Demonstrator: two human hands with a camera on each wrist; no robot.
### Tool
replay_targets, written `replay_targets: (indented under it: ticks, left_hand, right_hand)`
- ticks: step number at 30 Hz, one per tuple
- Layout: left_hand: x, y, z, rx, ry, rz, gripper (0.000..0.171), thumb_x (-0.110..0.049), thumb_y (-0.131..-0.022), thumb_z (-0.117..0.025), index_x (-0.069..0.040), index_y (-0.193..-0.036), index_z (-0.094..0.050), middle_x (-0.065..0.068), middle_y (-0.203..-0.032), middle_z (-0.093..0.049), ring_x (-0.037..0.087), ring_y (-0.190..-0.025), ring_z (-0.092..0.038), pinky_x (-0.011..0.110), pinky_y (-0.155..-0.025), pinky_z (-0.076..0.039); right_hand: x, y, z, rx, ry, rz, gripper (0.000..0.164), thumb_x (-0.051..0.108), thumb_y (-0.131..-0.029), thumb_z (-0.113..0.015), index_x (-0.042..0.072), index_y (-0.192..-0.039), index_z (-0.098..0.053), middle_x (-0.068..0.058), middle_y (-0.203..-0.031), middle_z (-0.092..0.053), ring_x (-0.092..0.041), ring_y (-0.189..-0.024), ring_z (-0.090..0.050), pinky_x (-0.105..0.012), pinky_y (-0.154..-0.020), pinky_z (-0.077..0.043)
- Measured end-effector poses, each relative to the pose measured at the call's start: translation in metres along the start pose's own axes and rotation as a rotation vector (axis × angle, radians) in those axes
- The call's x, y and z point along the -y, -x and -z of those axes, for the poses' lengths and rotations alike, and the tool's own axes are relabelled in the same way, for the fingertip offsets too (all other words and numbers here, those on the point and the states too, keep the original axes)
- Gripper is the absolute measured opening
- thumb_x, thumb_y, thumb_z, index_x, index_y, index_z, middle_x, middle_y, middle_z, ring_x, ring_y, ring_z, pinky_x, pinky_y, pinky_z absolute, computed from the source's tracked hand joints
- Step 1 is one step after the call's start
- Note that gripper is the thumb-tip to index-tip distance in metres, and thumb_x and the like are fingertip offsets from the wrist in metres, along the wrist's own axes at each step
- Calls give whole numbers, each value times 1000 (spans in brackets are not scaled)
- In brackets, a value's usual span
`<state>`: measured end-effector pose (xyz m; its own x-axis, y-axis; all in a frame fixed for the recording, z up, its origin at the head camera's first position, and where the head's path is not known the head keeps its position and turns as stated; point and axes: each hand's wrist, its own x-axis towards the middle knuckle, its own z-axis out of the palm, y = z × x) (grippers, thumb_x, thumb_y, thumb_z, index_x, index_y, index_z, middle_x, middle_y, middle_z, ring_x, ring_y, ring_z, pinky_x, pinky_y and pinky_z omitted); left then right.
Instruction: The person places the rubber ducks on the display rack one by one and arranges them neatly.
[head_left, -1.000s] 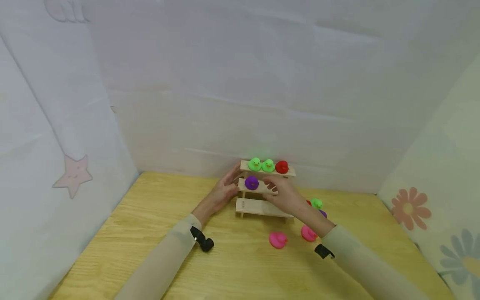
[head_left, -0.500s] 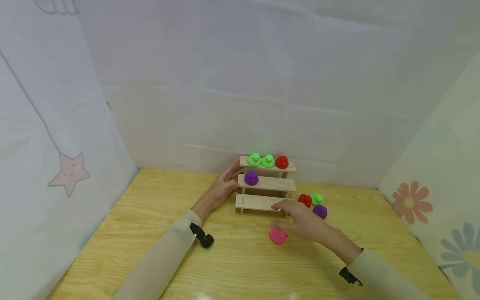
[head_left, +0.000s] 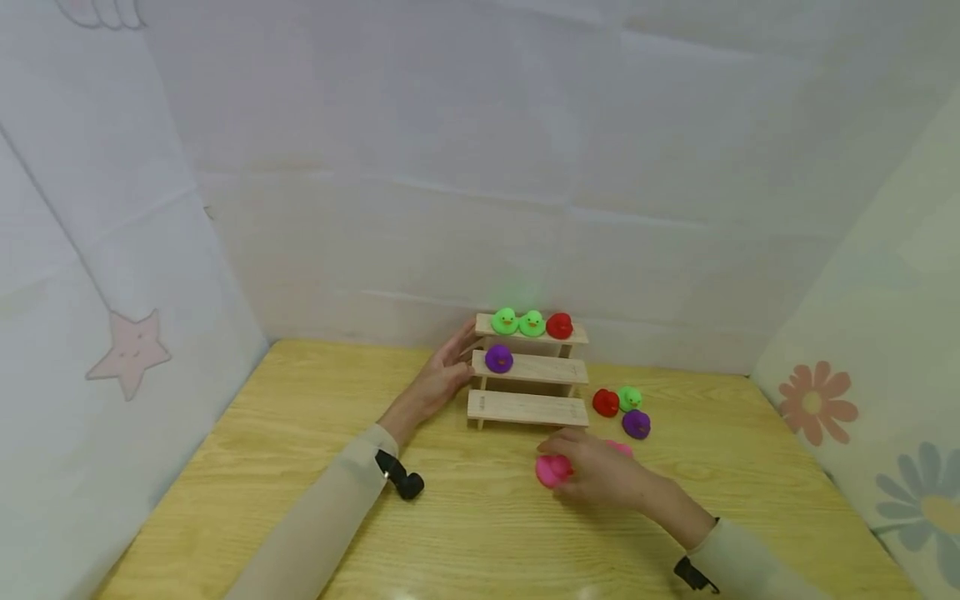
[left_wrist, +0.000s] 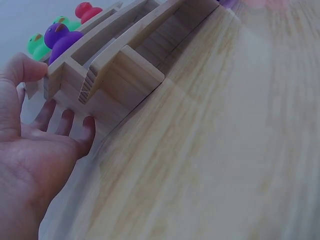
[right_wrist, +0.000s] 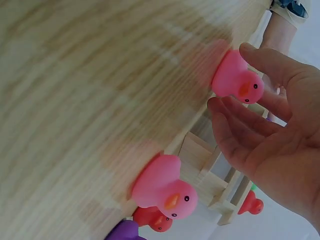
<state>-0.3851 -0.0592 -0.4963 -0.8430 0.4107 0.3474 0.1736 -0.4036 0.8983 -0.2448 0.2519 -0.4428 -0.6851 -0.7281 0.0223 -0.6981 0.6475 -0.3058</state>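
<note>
A three-step wooden shelf (head_left: 528,408) stands near the back wall. Its top step bears two green ducks (head_left: 506,322) and a red duck (head_left: 559,326); a purple duck (head_left: 498,359) sits at the left of the middle step. My left hand (head_left: 437,383) rests at the shelf's left end, thumb (left_wrist: 31,70) against the middle step's edge and fingers beside the side panel. My right hand (head_left: 600,473) is around a pink duck (right_wrist: 237,77) on the table, thumb on one side and fingers on the other, fingertips right at its body.
Right of the shelf, a red duck (head_left: 606,402), a green duck (head_left: 630,398) and a purple duck (head_left: 637,424) stand close together on the wooden table (head_left: 450,542). A second pink duck (right_wrist: 167,187) is partly behind the right hand in the head view. Cloth walls (head_left: 405,250) surround the table.
My right hand has come away from the middle step, down toward the front of the table, to the nearer pink duck. The left hand has stayed at the shelf's end.
</note>
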Motion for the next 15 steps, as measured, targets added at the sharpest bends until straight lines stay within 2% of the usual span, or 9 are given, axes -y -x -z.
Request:
replay_targets:
  ticks: [8, 15]
  left_hand:
    - [3, 0, 0, -8, 0, 4, 90, 14, -92, -50, -33, -163, -24, 5, -165, -23, 36, -149, -20, 52, -107, -40]
    - [3, -2, -5, -13, 18, 16, 89, 15, -92, -51, -34, -162, -26, 0, -163, -29, 34, -149, -23, 59, -109, -35]
  right_hand:
    - [-5, 2, -6, 5, -22, -4, 50, 19, -85, -83, 8, -130, -65, -3, -126, -62, -23, -115, -57, -34, -90, -54]
    - [-6, 3, -6, 11, -44, -9, 47, 19, -87, -82, 8, -129, -66, -3, -125, -63, -21, -114, -58, -31, -89, -54]
